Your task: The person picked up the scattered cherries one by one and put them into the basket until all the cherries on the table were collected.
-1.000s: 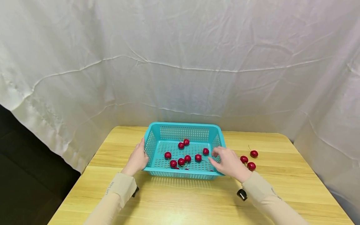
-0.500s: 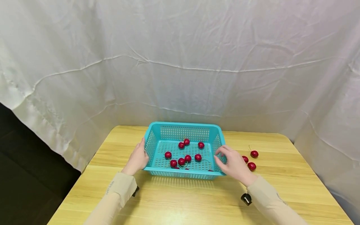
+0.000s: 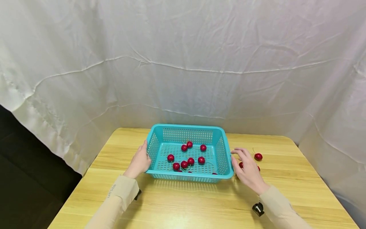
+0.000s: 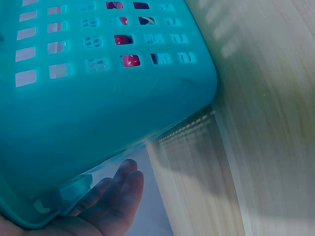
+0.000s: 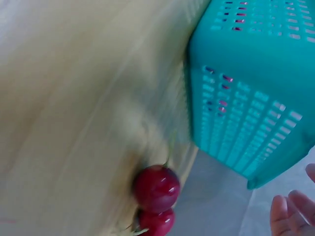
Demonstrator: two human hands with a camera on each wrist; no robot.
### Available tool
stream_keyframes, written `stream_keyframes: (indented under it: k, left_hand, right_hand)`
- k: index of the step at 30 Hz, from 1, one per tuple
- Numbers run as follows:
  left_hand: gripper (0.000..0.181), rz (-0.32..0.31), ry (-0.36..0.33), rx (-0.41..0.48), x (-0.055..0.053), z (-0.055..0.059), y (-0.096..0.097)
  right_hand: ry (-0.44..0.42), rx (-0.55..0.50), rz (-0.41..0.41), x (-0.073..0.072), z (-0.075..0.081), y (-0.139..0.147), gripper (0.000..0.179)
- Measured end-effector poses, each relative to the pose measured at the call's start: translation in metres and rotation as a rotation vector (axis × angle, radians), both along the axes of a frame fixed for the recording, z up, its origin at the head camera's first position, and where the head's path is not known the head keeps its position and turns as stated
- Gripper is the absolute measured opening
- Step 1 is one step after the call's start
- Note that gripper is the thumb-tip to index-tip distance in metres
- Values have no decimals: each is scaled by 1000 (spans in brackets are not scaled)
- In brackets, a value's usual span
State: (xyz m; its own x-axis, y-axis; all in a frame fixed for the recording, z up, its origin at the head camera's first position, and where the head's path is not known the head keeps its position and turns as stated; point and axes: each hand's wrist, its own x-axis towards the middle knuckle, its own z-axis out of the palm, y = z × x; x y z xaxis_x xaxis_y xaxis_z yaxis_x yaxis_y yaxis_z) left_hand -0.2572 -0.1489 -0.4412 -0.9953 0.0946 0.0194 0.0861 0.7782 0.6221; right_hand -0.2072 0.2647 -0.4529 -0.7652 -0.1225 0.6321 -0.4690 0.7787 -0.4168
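Note:
In the head view, a turquoise perforated plastic basket [image 3: 187, 127] stands on the wooden table, with several dark red cherries [image 3: 201, 160] scattered over its floor. My left hand [image 3: 140, 161] holds the basket's left rim, and its fingertips [image 4: 129, 179] show outside the wall in the left wrist view. Just beyond the right rim is my right hand [image 3: 248, 170], fingers loosely bent, nothing held. It hovers over loose cherries on the table and partly hides them from the head view. The right wrist view shows two of these, a nearer cherry [image 5: 156, 189] and another cherry [image 5: 156, 222] touching it.
Further right on the table lies a single cherry [image 3: 258, 156] with its stem up. The pale wooden tabletop [image 3: 183, 206] runs toward me in front of the basket. A white curtain [image 3: 183, 79] hangs behind and around the table.
My right hand has moved from inside the basket out over its right rim. A cherry near that hand has rolled toward the back of the basket. The left hand stays where it was.

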Motion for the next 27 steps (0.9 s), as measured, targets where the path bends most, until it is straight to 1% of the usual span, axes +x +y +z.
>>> stream_keyframes:
  k: [5, 8, 13, 19, 23, 27]
  left_hand:
    - [77, -1, 7, -5, 1, 0, -1]
    - [77, -5, 9, -9, 0, 0, -1]
    - [77, -2, 6, -8, 0, -1, -1]
    - [77, 0, 2, -7, 1, 0, -1]
    - [77, 1, 1, -3, 1, 0, 0]
    - [76, 4, 1, 2, 0, 0, 1]
  right_hand:
    - [-19, 11, -39, 0, -8, 12, 18]
    - [-47, 4, -50, 1, -12, 19, 19]
    - [-124, 0, -69, 3, -16, 31, 24]
    - [-187, 20, -97, 7, -18, 44, 30]
    - [-259, 35, -117, 11, -17, 54, 34]
    - [-339, 74, -135, 15, -18, 63, 40]
